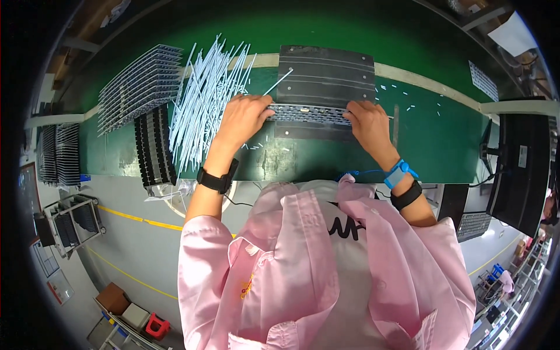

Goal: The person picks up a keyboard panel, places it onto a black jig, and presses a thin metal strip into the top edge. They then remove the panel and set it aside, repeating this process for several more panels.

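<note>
Both hands hold a narrow grey circuit-board panel (pixel 309 113) with rows of small openings, level across a black grooved plate (pixel 325 76). My left hand (pixel 245 119) is closed on the panel's left end, thumb at its near edge. My right hand (pixel 369 124) pinches the right end, with the fingertips partly hiding it. A thin pale-blue rod (pixel 280 80) slants up and right from beside my left fingers; I cannot tell if they touch it. Left of that hand lies a big loose heap of similar pale-blue rods (pixel 204 111).
Stacked perforated panels (pixel 142 84) stand at the far left, behind a black slotted rack (pixel 154 146). Short pale-blue pieces (pixel 410 107) are scattered on the green table (pixel 443 143). A monitor (pixel 516 163) stands at the right edge. A blue cord (pixel 367 172) runs from my right wristband.
</note>
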The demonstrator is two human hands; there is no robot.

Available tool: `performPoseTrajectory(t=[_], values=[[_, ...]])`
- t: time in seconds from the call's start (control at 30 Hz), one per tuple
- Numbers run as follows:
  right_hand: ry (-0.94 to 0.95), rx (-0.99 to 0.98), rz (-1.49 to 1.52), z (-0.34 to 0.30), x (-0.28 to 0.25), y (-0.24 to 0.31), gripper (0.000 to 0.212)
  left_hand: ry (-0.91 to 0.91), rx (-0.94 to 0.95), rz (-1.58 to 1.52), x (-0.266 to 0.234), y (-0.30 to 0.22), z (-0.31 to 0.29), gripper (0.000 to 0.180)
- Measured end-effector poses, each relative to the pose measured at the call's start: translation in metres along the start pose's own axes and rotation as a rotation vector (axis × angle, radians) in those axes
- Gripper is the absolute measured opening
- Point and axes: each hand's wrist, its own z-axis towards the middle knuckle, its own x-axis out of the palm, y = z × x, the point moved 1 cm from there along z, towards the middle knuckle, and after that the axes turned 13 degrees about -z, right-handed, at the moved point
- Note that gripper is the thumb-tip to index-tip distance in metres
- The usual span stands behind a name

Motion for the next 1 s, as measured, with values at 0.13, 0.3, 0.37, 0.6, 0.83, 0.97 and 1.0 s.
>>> performPoseTrajectory(t=[0.13,0.3,0.37,0.6,0.83,0.97,1.0], values=[[-0.031,-0.002,-0.022,0.001,0.006,-0.005,0.01,0.097,-0.119,0.003,-0.005,-0.001,0.01,0.023],[-0.121,-0.097,-0.012,0.045,0.053,-0.052,0.014,-0.249,0.285,0.017,0.023,0.052,0.053,0.026],[0.055,0.053,0.044,0.067,0.086,-0.071,0.016,0.056,-0.16,-0.157,0.048,0.091,0.091,0.033],[0.269,0.211,0.235,0.106,0.09,-0.116,0.024,0.115,-0.144,-0.381,-0.006,0.079,0.146,0.047],[0.096,0.385,0.127,0.214,0.088,-0.224,0.024,-0.752,-0.317,-0.128,-0.116,0.061,0.076,0.03],[0.186,0.328,0.127,0.244,0.126,-0.219,0.027,-0.874,-0.53,0.413,-0.129,0.174,-0.098,0.05],[0.221,0.335,0.143,0.247,0.13,-0.211,0.028,-0.781,-0.532,0.51,-0.121,0.209,-0.146,0.053]])
